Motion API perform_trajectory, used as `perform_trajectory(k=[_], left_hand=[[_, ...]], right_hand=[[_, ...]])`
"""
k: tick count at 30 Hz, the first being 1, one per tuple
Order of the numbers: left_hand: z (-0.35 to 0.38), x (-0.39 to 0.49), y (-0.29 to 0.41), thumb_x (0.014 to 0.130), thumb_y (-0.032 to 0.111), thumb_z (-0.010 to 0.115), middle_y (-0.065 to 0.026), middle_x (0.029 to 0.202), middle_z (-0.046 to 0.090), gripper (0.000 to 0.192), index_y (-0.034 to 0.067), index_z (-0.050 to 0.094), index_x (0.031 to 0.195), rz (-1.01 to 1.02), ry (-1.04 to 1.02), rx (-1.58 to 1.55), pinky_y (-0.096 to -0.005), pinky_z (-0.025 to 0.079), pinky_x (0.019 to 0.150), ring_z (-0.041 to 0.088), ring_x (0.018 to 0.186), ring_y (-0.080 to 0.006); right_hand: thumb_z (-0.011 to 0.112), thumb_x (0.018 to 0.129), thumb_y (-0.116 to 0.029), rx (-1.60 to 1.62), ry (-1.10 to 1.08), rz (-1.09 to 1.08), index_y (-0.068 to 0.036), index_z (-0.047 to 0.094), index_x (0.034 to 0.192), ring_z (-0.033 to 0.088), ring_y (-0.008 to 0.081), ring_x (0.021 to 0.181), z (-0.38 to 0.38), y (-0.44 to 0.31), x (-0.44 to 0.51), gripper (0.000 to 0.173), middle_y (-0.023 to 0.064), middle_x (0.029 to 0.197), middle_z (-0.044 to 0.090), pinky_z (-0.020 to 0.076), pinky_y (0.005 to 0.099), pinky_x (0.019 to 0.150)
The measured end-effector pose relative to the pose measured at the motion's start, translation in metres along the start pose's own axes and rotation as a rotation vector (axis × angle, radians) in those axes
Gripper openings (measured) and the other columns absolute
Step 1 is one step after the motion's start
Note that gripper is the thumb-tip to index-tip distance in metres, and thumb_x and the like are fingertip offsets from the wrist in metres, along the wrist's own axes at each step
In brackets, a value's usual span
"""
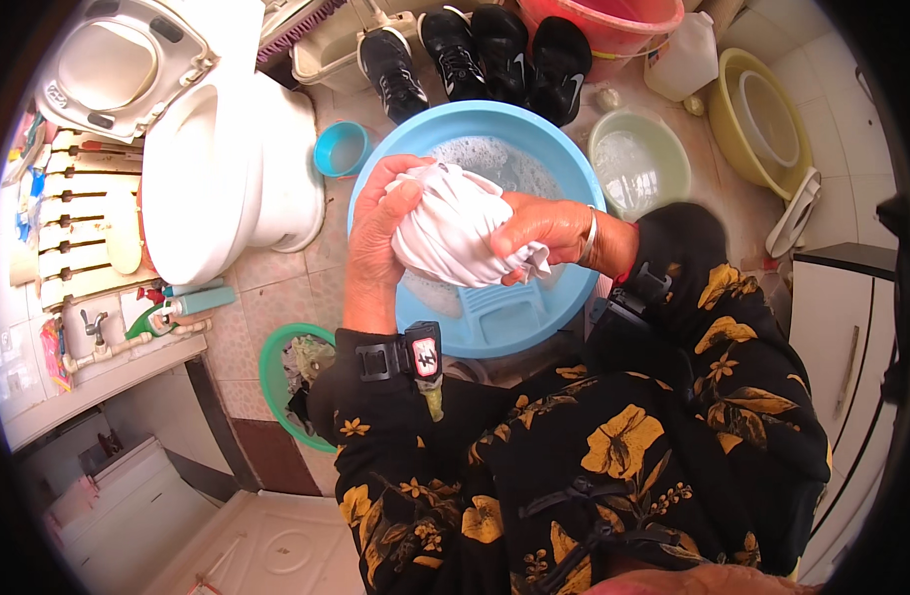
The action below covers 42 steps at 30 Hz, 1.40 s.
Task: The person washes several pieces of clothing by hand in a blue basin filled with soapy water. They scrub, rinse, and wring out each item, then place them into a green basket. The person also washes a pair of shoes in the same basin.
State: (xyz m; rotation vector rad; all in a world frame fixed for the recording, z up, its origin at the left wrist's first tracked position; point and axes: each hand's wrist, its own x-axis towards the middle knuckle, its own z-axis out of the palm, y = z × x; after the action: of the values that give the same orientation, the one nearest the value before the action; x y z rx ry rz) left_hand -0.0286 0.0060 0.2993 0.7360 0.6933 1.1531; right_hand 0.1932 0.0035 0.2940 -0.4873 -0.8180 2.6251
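Note:
A bunched, twisted white cloth (451, 230) is held between my two hands above a light blue plastic basin (574, 297). My left hand (384, 223) grips its left side, thumb laid over the top. Around the right end, my right hand (540, 230) is closed, and a short gathered tail of cloth sticks out below the thumb. Soapy water (510, 167) with white foam lies in the basin. A ribbed washboard panel (503, 309) is moulded into the basin's near side. The cloth hides part of the water and the fingers behind it.
Black sneakers (455, 59) and a red bucket (611, 30) stand beyond the basin. A pale green basin of water (641, 163) is at right, a blue cup (342, 149) and white toilet (209, 171) at left. A green basin (272, 372) holding cloths sits near my left arm.

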Motion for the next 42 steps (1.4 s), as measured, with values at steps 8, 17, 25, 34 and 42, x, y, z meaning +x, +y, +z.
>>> perform_trajectory(k=[8,17,25,34,42], left_hand=[[-0.009,0.010,-0.033,0.090,0.014,0.070,-0.0085,0.096,0.067,0.021,-0.001,0.061,0.102,-0.111,0.253,0.062,-0.0301,0.054,0.079,0.064,0.086,-0.0157],[-0.019,0.033,-0.081,0.088,0.013,0.073,-0.0082,0.093,0.065,0.021,-0.001,0.061,0.097,-0.025,0.671,0.238,-0.0313,0.053,0.076,0.063,0.082,-0.0181],[-0.019,0.017,-0.055,0.092,0.029,0.073,-0.0112,0.118,0.061,0.049,0.001,0.053,0.128,0.038,0.382,0.209,-0.0334,0.053,0.088,0.063,0.100,-0.0199],[-0.003,0.014,-0.021,0.090,0.013,0.074,-0.0093,0.117,0.060,0.045,0.002,0.051,0.126,0.056,0.262,0.120,-0.0344,0.051,0.093,0.062,0.105,-0.0197],[0.022,0.013,-0.004,0.086,0.006,0.074,-0.0036,0.113,0.058,0.038,0.004,0.056,0.119,0.360,0.296,0.397,-0.0282,0.047,0.094,0.056,0.103,-0.0120]], right_hand=[[0.084,0.068,-0.020,-0.564,0.322,-0.249,-0.003,0.045,0.134,0.060,0.0164,0.096,-0.011,0.026,0.031,0.079,0.0101,0.110,0.062,0.0521,0.0315,0.074],[0.084,0.067,-0.028,-1.149,0.545,-0.101,0.004,0.048,0.127,0.064,0.0374,0.103,-0.039,0.049,0.067,0.078,0.0276,0.111,0.063,0.0505,0.0402,0.090],[0.083,0.064,-0.028,-1.321,0.450,-0.133,-0.001,0.042,0.126,0.067,0.0422,0.093,-0.046,0.007,0.060,0.079,0.0267,0.099,0.067,0.0533,0.0436,0.081],[0.089,0.064,-0.042,-1.300,0.220,-0.299,-0.006,0.045,0.141,0.062,0.0324,0.116,-0.043,-0.040,0.052,0.096,0.0195,0.126,0.062,0.0482,0.0370,0.098],[0.059,0.094,-0.058,-0.262,0.330,-0.484,-0.011,0.044,0.147,0.052,0.0248,0.128,-0.026,-0.047,0.021,0.072,0.0096,0.141,0.053,0.0437,0.0508,0.106]])
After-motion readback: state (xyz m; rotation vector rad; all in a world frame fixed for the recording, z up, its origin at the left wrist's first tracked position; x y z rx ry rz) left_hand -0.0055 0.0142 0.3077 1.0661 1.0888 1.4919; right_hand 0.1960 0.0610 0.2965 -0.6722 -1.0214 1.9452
